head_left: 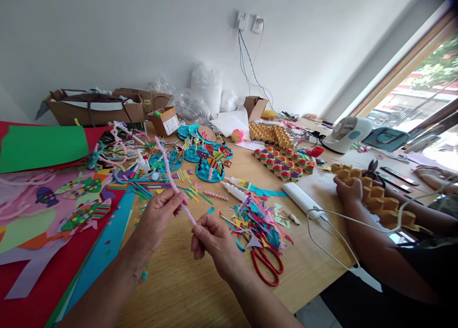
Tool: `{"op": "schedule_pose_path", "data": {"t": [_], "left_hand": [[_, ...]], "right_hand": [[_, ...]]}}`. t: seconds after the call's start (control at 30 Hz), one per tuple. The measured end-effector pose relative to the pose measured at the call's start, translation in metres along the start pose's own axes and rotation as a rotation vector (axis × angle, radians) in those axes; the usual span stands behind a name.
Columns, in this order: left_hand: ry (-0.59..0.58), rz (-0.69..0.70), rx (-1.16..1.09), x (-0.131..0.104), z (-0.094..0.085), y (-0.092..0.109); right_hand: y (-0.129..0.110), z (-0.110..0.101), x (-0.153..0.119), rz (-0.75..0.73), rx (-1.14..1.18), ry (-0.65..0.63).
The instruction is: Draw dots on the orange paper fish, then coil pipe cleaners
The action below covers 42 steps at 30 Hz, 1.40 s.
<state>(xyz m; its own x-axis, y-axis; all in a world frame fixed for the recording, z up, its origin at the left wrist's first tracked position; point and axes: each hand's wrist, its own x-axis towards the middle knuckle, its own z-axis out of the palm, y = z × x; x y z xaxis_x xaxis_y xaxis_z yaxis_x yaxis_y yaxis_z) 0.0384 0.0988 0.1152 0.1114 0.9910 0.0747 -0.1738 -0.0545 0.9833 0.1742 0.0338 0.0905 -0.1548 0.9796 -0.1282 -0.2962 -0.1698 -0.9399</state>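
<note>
A long pale pink pipe cleaner runs slantwise above the table between my two hands. My left hand pinches it around its middle, with the upper part sticking up and away. At its lower end my right hand holds it between thumb and fingers. Beneath and beyond them, coloured paper strips and a short twisted pink piece lie on the wooden table. Red-handled scissors rest to the right of my right hand, beside a heap of paper scraps.
Coloured sheets with paper fish cover the left side. Glue bottles, blue decorated discs and a painted egg carton stand farther back. A white power strip and its cable lie right, near another person's hands on a carton.
</note>
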Motion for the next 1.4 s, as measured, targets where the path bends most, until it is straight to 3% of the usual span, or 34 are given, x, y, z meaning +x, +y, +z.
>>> {"op": "schedule_pose_path", "data": {"t": [0.2,0.4,0.7,0.8,0.93,1.03,1.23,1.4], "left_hand": [[0.046,0.027,-0.031,0.004,-0.006,0.002],[0.135,0.048,-0.214,0.009,-0.013,0.011],[0.202,0.027,-0.610,0.015,-0.020,0.024],[0.160,0.029,-0.681,0.015,-0.022,0.027],[-0.020,0.004,-0.443,0.008,-0.019,0.025],[-0.175,-0.086,-0.158,0.002,-0.014,0.021],[-0.329,-0.125,0.122,-0.007,0.000,0.014],[-0.406,-0.128,0.199,-0.006,0.000,0.007]], "right_hand": [[-0.001,-0.005,-0.003,0.007,-0.088,-0.089],[0.005,-0.020,-0.002,0.039,-0.073,0.070],[0.008,-0.037,-0.006,0.049,-0.097,0.104],[0.002,-0.041,-0.004,0.020,-0.011,0.183],[-0.013,-0.048,0.001,-0.086,0.143,0.341],[-0.031,-0.048,0.006,-0.199,0.237,0.367],[-0.062,-0.028,0.017,-0.267,0.256,0.266],[-0.068,-0.016,0.026,-0.231,0.154,0.108]]}}
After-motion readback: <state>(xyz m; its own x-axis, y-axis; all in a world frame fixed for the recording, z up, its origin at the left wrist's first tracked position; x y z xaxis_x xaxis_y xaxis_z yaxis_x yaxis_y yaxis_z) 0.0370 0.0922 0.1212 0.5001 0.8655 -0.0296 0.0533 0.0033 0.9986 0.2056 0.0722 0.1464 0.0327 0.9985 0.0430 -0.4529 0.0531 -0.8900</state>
